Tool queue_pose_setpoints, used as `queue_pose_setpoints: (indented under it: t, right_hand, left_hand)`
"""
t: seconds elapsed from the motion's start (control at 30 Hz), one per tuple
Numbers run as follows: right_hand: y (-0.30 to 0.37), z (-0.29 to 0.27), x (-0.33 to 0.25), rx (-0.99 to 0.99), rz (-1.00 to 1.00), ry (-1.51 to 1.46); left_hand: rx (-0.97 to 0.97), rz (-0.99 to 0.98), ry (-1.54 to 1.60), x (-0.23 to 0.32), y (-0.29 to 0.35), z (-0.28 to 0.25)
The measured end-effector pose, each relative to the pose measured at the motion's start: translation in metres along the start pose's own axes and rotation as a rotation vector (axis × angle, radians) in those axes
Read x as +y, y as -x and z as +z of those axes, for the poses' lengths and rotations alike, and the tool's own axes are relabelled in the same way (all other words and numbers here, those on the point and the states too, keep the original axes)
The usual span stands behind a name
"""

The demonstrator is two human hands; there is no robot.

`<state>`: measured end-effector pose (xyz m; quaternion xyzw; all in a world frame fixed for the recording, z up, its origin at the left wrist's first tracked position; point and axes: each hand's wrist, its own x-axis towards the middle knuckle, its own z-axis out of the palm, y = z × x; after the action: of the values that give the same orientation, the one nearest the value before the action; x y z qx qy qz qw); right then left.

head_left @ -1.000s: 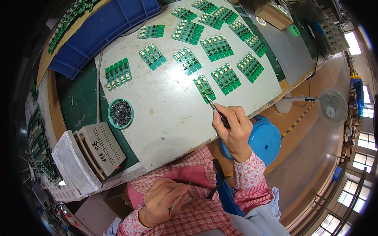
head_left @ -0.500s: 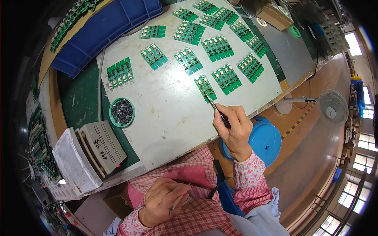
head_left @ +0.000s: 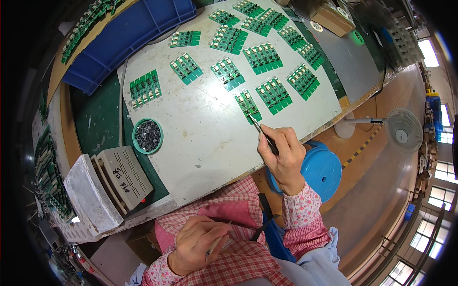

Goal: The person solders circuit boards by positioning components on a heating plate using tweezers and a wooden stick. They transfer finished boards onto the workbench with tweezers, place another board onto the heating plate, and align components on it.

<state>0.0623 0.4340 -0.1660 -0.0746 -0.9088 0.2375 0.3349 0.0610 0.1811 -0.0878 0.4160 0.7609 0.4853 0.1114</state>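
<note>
In my right hand is a pair of dark tweezers, gripped between thumb and fingers. Their tips reach a small green circuit board, the nearest one on the white worktop. Whether the tips pinch a part there is too small to tell. My left hand is curled closed over my lap, in front of the checked apron; what its fingers hold, if anything, is hidden. Several more circuit boards with white and black parts lie across the worktop's far half.
A round green dish of small black parts stands at the left. Near it is a beige metal box. A blue crate borders the far left. A blue stool and a fan stand beyond the right edge.
</note>
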Motion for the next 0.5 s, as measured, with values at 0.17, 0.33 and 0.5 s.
queue_pose_setpoints:
  t: [0.17, 0.33, 0.5]
  right_hand:
    - [-0.0001, -0.0002, -0.0013, -0.001, 0.001, -0.002]
    - [0.0006, -0.0005, -0.0012, -0.006, 0.009, 0.001]
    - [0.0006, -0.0004, -0.0001, 0.000, 0.003, 0.000]
  left_hand:
    - [-0.004, 0.004, 0.002, -0.0003, 0.0010, -0.0005]
    - [0.005, -0.006, 0.008, 0.0007, 0.0017, 0.0007]
    - [0.005, -0.012, 0.016, 0.0011, 0.0016, 0.0012]
